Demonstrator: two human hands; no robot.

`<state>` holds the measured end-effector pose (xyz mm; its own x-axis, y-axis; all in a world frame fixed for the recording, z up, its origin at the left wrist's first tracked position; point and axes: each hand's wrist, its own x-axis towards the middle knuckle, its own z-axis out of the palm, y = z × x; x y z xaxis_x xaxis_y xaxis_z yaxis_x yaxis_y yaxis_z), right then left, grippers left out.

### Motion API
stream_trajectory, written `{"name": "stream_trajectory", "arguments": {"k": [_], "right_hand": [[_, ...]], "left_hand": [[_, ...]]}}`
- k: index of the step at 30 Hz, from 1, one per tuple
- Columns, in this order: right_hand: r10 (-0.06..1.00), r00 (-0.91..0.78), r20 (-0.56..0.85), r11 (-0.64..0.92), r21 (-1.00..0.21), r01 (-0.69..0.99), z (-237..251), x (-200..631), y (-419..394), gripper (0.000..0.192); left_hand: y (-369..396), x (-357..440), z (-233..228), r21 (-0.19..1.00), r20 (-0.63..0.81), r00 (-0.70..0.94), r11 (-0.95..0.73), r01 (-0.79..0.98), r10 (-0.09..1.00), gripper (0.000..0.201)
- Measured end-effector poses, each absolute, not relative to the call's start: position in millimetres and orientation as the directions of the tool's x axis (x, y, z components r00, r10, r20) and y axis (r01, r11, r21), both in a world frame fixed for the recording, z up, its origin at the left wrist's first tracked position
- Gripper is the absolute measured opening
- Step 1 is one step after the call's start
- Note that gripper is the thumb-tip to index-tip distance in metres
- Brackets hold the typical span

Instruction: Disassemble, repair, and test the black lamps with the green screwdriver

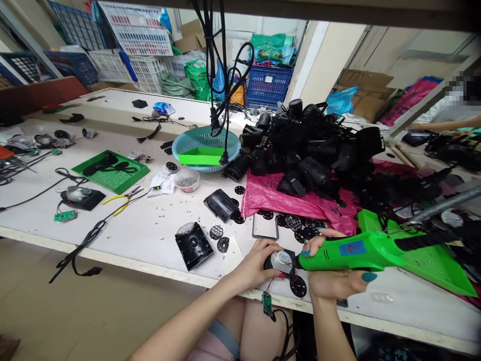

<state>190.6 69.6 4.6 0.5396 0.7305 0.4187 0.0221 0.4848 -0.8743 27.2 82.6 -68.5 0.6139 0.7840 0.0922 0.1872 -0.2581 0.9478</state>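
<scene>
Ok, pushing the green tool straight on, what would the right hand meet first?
Likely the wired assembly held by the left hand; the green tool seems nearly there, depth unclear.

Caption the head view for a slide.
At a cluttered workbench, the right hand holds a green power tool to a wired part that the left hand steadies.

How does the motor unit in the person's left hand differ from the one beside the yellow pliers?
The held motor unit is gripped by the left hand, with a green screwdriver pointed at it; the other motor unit lies untouched. The held unit's circuit board hangs over the table edge; the other unit's board lies flat. Both pair a pale motor with black plastic.
</scene>
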Motion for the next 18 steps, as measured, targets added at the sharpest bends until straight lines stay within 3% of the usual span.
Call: {"name": "stream_trajectory", "arguments": {"k": [18], "right_hand": [[0.69,0.587,0.423,0.477,-0.876,0.07,14.7,177.4,70.7,0.07]], "left_hand": [[83.0,26.7,-69.7,0.938,0.098,0.617,-0.28,0.205,0.781,0.058]]}}
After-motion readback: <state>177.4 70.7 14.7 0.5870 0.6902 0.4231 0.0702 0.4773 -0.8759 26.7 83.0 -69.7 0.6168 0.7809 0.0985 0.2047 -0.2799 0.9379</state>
